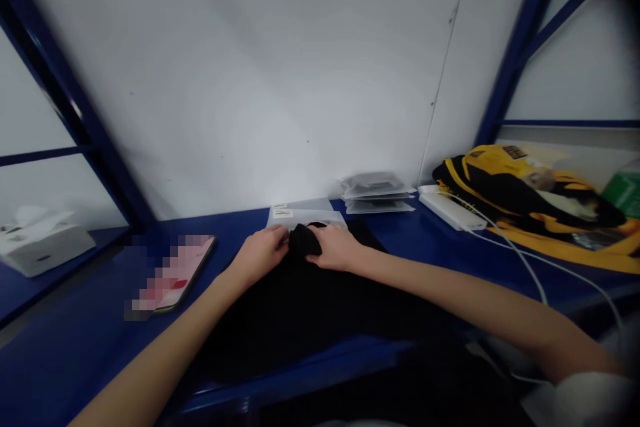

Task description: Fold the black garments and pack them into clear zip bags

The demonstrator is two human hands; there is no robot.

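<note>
A black cloth garment (320, 307) lies spread over the blue table, its near part reaching the front edge; its exact kind cannot be made out. At its far end my left hand (263, 250) is closed, fingers pinching the fabric. My right hand (336, 247) grips a raised, bunched fold of the same garment, thumb on the near side. Just beyond both hands, a translucent plastic bag (305, 215) with a white label lies flat, partly covered by the hands and cloth.
Several filled translucent bags (377, 192) are stacked by the wall. To the right sit a white power strip (450, 208) with cables and a black and yellow bag (530, 193). A phone (185, 273) and, farther left, a tissue pack (45, 240) lie on the blue surfaces.
</note>
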